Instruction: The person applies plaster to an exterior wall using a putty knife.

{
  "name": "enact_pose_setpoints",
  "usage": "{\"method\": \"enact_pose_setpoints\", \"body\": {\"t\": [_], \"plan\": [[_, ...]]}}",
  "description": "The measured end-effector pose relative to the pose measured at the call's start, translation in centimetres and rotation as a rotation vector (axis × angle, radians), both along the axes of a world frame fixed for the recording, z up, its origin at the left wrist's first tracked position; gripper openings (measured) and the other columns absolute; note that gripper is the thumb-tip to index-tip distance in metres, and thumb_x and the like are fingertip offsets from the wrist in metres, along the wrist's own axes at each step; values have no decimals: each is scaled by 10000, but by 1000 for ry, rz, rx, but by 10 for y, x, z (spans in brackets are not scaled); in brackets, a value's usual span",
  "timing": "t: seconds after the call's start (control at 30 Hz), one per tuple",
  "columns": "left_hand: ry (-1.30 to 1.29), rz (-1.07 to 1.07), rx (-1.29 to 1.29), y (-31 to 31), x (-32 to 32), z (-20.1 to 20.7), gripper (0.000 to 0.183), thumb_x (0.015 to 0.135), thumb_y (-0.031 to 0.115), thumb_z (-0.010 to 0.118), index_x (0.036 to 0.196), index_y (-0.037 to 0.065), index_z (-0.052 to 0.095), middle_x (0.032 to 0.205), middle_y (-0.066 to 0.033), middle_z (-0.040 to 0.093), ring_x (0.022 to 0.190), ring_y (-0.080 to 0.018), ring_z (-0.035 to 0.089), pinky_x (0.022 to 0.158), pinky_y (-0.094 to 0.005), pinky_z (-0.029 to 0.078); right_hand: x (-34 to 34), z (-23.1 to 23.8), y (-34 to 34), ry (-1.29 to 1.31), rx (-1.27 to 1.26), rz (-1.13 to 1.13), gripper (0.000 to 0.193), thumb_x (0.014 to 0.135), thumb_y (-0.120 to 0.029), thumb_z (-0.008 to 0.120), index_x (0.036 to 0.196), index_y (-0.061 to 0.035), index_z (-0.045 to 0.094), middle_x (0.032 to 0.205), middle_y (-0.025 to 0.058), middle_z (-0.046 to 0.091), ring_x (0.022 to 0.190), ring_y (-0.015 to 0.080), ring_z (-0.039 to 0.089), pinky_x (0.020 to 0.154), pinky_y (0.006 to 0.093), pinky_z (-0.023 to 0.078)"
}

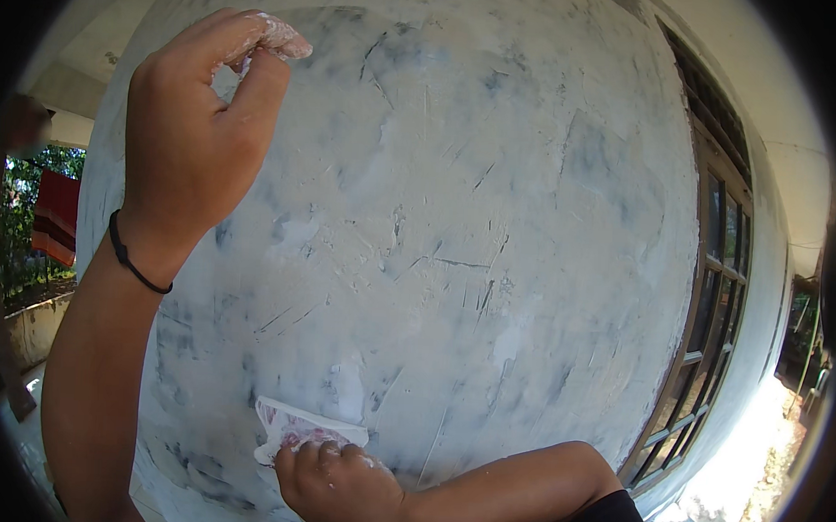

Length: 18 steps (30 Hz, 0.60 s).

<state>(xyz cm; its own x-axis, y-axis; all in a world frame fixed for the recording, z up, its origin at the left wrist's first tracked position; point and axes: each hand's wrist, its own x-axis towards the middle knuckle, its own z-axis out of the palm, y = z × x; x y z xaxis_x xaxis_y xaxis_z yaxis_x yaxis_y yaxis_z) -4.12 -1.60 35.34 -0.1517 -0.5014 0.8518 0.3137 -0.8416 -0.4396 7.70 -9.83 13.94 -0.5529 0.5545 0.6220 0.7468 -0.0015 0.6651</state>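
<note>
My right hand is closed around the near edge of a flat putty spreader, low on the wall. White paste coats the spreader, with pinkish patches showing through near my fingers. At the upper left my left hand is raised in front of the wall, its fingers curled to meet the thumb. White paste is smeared on those fingertips; whether something small is pinched there I cannot make out. The wall is patchy white and grey, with dark scratches and thin streaks of filler.
A brown-framed window with several panes is set in the wall on the right. Far left, a red striped cloth hangs in front of greenery, above a low wall. A pale ceiling spans the upper right.
</note>
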Motion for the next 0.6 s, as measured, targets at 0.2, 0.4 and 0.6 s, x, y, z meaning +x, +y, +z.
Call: {"method": "enact_pose_setpoints", "body": {"t": [0.2, 0.4, 0.6], "plan": [[-28, -27, 25, 3, -8, 2, 164, 820, 6, 499, 869, -8, 655, 836, -74, 652, 750, -151, 584, 715, -253, 451, 19, 105, -16, 690, -490, 162, 167, 764, -65, 566, 870, 59, 600, 681, 243, 617, 623, 401, 619, 627, 440, 509], [-83, -56, 55, 11, -16, -2, 124, 806, 39, 546, 819, 11, 666, 780, -79, 664, 670, -174, 582, 646, -267, 457, 60, 165, 1, 1018, -1, 225, 232, 802, -146, 604, 809, 85, 614, 647, 258, 595, 592, 391, 594, 603, 408, 472], [-72, -41, 77, 26, -14, -3, 122, 805, 39, 545, 803, 9, 664, 787, -83, 670, 651, -182, 576, 620, -278, 460, 94, 191, -31, 963, 240, 23, 246, 795, -162, 618, 826, 82, 627, 650, 198, 615, 539, 293, 562, 585, 370, 471]]}}
